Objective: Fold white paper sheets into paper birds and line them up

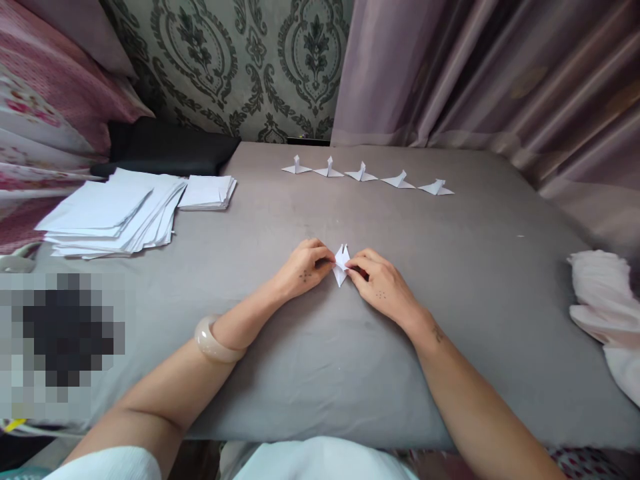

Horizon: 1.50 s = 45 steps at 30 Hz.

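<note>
Between my hands, low over the middle of the table, is a small white folded-paper piece, a diamond shape with two narrow points at its top. My left hand pinches its left side between thumb and fingers. On the right side, the thumb and fingertips of my right hand pinch the paper too. Whether the piece touches the cloth below, I cannot tell. Farther back stands a row of several finished-looking white origami birds, wings spread, apart from my hands.
The table wears a grey cloth. At the back left lie a large pile of white paper sheets, a smaller paper stack and a black folded item. White crumpled fabric lies at the right edge. Curtains hang behind.
</note>
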Each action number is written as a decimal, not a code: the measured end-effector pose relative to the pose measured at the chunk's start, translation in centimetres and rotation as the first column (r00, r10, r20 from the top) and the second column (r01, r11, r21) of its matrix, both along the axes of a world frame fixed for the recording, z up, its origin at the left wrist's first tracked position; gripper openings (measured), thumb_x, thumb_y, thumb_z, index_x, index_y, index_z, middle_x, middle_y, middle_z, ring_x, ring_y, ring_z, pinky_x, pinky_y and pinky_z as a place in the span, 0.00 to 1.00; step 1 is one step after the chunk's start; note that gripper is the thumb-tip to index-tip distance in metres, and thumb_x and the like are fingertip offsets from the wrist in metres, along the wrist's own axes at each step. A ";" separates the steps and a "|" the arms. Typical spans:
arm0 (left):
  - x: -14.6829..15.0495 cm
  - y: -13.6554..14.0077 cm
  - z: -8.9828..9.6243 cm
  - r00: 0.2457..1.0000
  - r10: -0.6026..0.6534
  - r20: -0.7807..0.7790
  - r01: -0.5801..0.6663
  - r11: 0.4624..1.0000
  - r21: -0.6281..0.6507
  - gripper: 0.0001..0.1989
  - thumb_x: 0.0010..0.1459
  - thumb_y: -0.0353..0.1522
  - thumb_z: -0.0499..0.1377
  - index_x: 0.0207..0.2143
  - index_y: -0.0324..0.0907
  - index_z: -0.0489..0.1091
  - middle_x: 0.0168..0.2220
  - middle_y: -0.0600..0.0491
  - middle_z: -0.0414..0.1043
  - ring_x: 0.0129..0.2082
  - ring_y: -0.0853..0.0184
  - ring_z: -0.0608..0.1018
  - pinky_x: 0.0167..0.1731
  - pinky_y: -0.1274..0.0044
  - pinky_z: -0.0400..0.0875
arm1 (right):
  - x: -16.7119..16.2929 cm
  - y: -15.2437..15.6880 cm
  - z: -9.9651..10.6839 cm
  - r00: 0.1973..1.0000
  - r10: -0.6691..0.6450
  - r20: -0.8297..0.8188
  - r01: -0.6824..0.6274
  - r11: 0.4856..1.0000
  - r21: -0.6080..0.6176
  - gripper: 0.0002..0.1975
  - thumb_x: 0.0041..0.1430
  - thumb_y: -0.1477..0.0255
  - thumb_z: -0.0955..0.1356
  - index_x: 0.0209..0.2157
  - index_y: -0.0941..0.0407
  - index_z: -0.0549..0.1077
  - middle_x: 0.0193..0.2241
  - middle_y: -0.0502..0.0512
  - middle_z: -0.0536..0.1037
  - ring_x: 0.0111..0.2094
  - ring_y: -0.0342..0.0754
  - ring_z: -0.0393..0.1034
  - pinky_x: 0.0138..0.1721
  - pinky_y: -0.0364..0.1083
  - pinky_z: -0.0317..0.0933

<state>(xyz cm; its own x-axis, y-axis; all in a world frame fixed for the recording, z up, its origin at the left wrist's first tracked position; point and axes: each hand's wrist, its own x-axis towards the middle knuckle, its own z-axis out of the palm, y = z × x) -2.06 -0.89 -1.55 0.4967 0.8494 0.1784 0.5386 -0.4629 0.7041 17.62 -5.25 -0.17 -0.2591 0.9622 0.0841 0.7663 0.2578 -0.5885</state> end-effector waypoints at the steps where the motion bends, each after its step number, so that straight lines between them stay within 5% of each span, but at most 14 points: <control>1: 0.0 0.0 -0.1 1.000 -0.001 0.001 0.001 1.000 0.009 0.07 0.57 0.28 0.56 0.35 0.41 0.75 0.37 0.49 0.71 0.36 0.67 0.72 0.41 0.73 0.68 | -0.1 0.0 0.0 1.000 -0.006 -0.004 0.006 1.000 0.001 0.08 0.61 0.71 0.64 0.39 0.52 0.75 0.39 0.53 0.74 0.33 0.44 0.69 0.37 0.44 0.62; 15: 0.6 -0.2 0.2 0.992 0.108 0.063 -0.098 0.983 -0.154 0.07 0.57 0.33 0.58 0.33 0.40 0.75 0.32 0.51 0.69 0.30 0.70 0.70 0.31 0.77 0.66 | -0.1 0.7 -0.9 0.987 -0.098 -0.130 0.098 0.995 -0.011 0.07 0.60 0.69 0.65 0.33 0.53 0.76 0.36 0.52 0.75 0.31 0.42 0.68 0.36 0.44 0.59; 45: 1.2 -0.2 0.8 0.991 0.128 -0.025 -0.130 0.979 -0.154 0.06 0.55 0.31 0.59 0.28 0.37 0.72 0.34 0.49 0.68 0.34 0.66 0.71 0.37 0.73 0.68 | -0.9 1.3 -0.6 0.948 -0.267 -0.173 0.248 0.961 -0.122 0.08 0.52 0.69 0.68 0.22 0.55 0.74 0.36 0.53 0.74 0.26 0.41 0.65 0.35 0.46 0.62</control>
<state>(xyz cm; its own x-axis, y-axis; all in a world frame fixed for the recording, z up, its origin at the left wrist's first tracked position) -0.88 -1.12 -0.80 0.3826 0.9233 0.0328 0.5976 -0.2744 0.7534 16.69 -3.94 -0.79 0.0097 0.9999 0.0094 0.6737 0.0004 -0.7390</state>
